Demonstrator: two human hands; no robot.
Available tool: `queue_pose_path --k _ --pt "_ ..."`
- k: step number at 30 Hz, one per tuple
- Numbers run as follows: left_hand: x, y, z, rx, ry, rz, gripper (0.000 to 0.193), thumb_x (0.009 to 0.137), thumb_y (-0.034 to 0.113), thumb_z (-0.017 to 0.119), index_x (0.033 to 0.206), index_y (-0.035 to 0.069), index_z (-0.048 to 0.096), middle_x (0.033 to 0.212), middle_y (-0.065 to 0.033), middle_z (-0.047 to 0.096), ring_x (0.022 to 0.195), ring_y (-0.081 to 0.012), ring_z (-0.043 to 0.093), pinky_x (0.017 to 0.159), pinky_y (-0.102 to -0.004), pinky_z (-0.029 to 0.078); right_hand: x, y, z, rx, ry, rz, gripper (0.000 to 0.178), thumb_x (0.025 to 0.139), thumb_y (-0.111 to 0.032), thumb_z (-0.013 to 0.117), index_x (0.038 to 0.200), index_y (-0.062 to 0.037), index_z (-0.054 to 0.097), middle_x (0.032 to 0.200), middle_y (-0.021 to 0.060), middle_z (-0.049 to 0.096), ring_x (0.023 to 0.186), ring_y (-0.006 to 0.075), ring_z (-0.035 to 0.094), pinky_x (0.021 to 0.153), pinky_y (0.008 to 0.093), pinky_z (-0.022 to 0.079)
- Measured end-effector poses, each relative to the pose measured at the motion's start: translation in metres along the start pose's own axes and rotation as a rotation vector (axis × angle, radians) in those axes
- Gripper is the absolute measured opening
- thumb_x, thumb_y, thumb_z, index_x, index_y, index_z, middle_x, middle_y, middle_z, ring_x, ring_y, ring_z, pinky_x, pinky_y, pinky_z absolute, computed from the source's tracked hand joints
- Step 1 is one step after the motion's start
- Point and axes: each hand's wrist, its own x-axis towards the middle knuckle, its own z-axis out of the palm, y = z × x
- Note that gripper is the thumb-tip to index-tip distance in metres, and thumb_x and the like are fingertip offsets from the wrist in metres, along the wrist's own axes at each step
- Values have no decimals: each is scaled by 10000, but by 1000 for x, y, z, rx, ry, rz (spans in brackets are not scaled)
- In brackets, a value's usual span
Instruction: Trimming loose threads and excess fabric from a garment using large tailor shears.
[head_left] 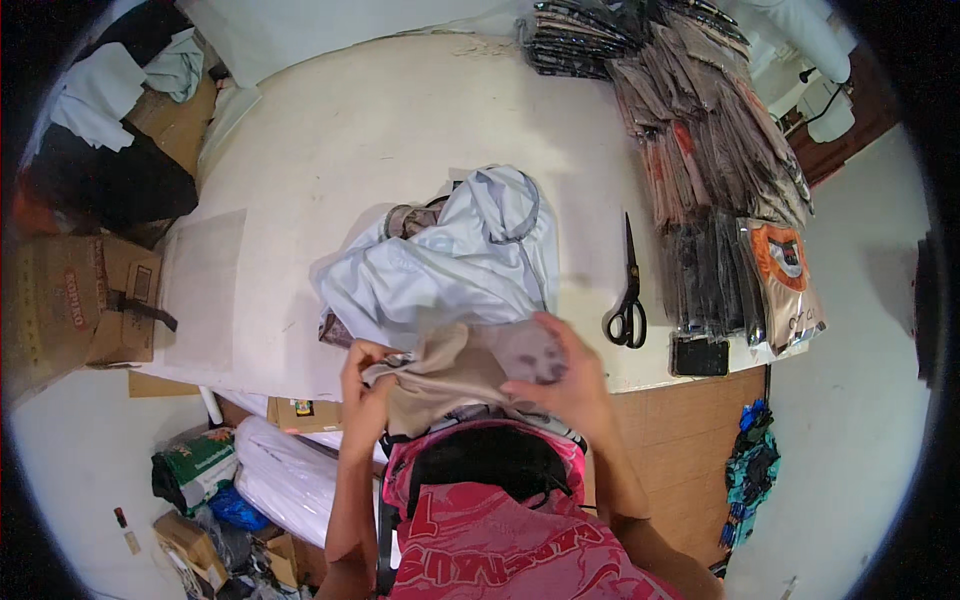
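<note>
Close in front of me, at the table's near edge, I hold a beige and grey garment [438, 385] between both hands. My left hand [366, 388] pinches its left side with bent fingers. At its right side my right hand [568, 378] grips the cloth between thumb and fingers, where a dark blotchy print shows. Just beyond lies a crumpled pale blue garment [430, 280] with brown patterned parts peeking out. The beige cloth overlaps its near edge; whether the two are joined I cannot tell.
Black-handled scissors [627, 300] lie right of the cloth on the white table [330, 130]. Stacked bagged garments [710, 130] line the right side, with a dark phone [699, 356] near the edge. A cardboard box [110, 290] stands at left; wrapped bundles [285, 470] lie below the table.
</note>
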Motion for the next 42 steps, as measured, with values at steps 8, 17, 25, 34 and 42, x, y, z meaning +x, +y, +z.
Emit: queue_pose_path --k 8,17,25,34,42 --pt "-5 25 38 -199 41 -158 324 747 -13 657 991 58 457 844 -22 521 758 -74 485 660 -198 396 10 31 53 -383 -156 -70 419 728 -188 679 1095 -54 530 892 145 553 785 356 586 666 403 487" --pt "-5 29 36 205 -228 9 443 626 49 791 958 30 498 702 -8 535 659 -68 490 598 -210 411 24 -4 30 200 -299 -30 588 651 -277 782 1127 -46 526 783 84 554 730 164 544 663 273 432" --pt "-3 43 43 -147 179 -124 192 734 20 694 761 37 505 683 29 486 630 -39 419 566 -198 356 13 -18 46 247 -327 -273 576 586 -137 790 1095 -21 547 814 83 537 687 194 558 645 305 459" --pt "-13 66 37 436 -320 -81 399 626 207 809 872 32 549 685 -86 585 641 -159 595 591 -285 467 51 32 22 -262 20 11 267 657 3 597 903 -51 510 892 117 560 693 284 593 583 353 461" --pt "20 -14 18 350 -252 204 429 579 -28 585 1007 -13 602 863 -136 626 805 -253 626 707 -328 488 42 10 11 656 -507 80 315 682 2 617 971 -68 515 885 12 547 774 89 490 648 279 428"
